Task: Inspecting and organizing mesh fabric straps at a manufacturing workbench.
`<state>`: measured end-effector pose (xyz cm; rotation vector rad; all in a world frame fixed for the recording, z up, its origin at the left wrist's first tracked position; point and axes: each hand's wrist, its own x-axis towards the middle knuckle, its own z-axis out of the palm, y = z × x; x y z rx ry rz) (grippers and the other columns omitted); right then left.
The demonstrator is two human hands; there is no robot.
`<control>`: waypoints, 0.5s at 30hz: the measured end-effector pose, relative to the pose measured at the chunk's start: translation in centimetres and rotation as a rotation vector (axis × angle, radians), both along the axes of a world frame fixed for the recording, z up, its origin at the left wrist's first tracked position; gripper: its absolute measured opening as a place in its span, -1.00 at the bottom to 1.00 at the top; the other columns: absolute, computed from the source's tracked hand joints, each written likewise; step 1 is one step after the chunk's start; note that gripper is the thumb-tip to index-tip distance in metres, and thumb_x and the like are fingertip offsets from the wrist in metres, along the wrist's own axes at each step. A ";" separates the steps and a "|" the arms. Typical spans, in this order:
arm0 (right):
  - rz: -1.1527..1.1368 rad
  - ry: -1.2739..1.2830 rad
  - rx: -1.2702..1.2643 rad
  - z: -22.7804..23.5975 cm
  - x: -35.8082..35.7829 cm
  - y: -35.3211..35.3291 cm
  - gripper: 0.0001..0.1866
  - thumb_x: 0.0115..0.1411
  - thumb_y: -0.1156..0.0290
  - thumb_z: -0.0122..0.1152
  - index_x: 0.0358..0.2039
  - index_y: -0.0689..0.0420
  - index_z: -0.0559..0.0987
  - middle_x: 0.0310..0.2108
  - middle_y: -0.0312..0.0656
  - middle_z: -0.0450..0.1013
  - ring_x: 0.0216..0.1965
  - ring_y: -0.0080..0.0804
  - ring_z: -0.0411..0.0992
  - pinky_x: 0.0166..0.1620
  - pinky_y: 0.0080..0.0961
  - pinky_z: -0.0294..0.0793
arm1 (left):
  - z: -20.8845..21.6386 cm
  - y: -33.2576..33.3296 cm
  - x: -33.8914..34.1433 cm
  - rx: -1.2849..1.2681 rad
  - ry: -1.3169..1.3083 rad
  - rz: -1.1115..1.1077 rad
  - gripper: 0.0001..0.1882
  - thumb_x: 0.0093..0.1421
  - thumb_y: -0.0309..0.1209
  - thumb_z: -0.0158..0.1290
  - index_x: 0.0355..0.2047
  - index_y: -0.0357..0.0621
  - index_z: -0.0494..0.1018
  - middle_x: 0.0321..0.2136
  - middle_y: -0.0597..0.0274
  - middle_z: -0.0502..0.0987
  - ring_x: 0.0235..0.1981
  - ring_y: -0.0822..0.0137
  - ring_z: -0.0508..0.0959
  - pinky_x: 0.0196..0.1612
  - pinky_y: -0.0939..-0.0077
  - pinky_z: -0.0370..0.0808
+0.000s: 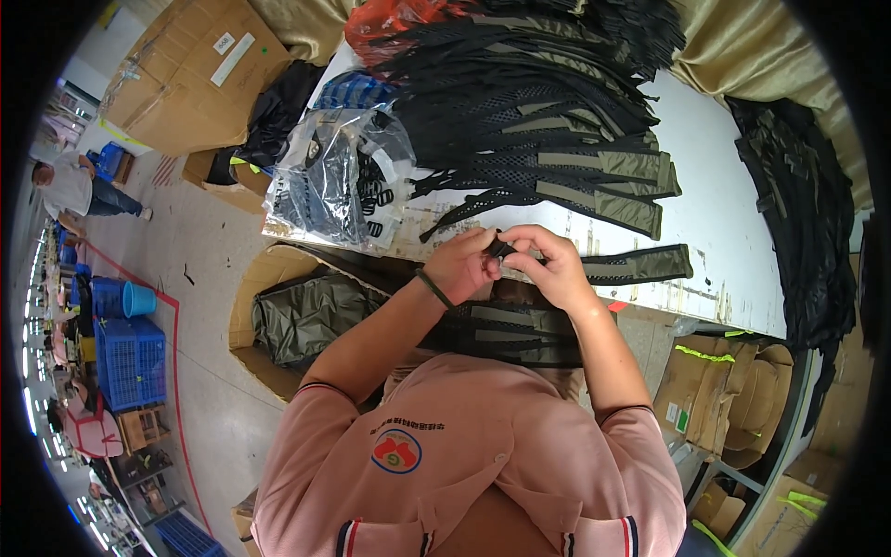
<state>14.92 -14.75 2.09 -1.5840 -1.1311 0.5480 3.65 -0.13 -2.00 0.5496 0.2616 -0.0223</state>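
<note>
My left hand (462, 263) and my right hand (554, 267) meet at the near edge of the white table. Both are closed, pinching a small black buckle (500, 248) between their fingertips; its exact form is partly hidden. A shoulder strap (645, 266) of black mesh and olive fabric runs out to the right from behind my right hand. Further straps (483, 325) lie across my lap, below my wrists. Just beyond my hands, a fanned pile of similar straps (594, 176) covers the table. A clear plastic bag (343, 176) with black plastic buckles sits left of it.
An open carton (243, 320) with dark olive fabric stands left of my lap. Black straps (798, 213) hang at the table's right end, above cartons (715, 390). A large carton (200, 70) is at far left. Blue crates (130, 362) and a person (79, 186) are across the floor.
</note>
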 end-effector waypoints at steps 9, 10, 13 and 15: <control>-0.012 0.234 0.066 0.7 -1.0 0.1 -0.76 0.10 0.60 0.19 -0.18 0.22 0.49 -0.41 -0.22 0.51 -0.34 -0.54 0.47 -0.21 -0.58 0.44 | 1.2 -0.6 0.2 -0.157 0.005 -0.042 -0.77 0.34 -0.24 -0.18 -0.18 -0.07 0.39 -0.36 0.36 0.44 -0.45 0.51 0.40 -0.36 0.60 0.35; -0.064 0.041 0.081 0.7 -1.1 0.1 -0.76 0.09 0.60 0.20 -0.19 0.22 0.50 -0.41 -0.20 0.50 -0.34 -0.45 0.48 -0.22 -0.55 0.45 | 0.9 -0.6 0.1 -0.156 0.005 -0.041 -0.77 0.34 -0.24 -0.18 -0.18 -0.07 0.39 -0.36 0.36 0.44 -0.45 0.51 0.40 -0.36 0.60 0.35; -0.099 -0.242 0.108 0.6 -0.9 0.2 -0.74 0.06 0.59 0.20 -0.19 0.20 0.50 -0.41 -0.15 0.49 -0.33 -0.29 0.47 -0.24 -0.49 0.45 | -0.1 -0.7 -0.2 -0.261 -0.144 -0.157 -0.76 0.34 -0.22 -0.17 -0.16 -0.05 0.38 -0.36 0.38 0.43 -0.41 0.51 0.39 -0.31 0.57 0.35; -0.083 -0.331 0.119 0.6 -0.9 0.3 -0.72 0.04 0.59 0.21 -0.18 0.19 0.50 -0.41 -0.12 0.49 -0.33 -0.21 0.47 -0.25 -0.46 0.44 | -0.1 -0.8 -0.3 -0.236 -0.122 -0.121 -0.76 0.33 -0.19 -0.15 -0.16 -0.04 0.37 -0.38 0.40 0.42 -0.40 0.50 0.38 -0.29 0.54 0.35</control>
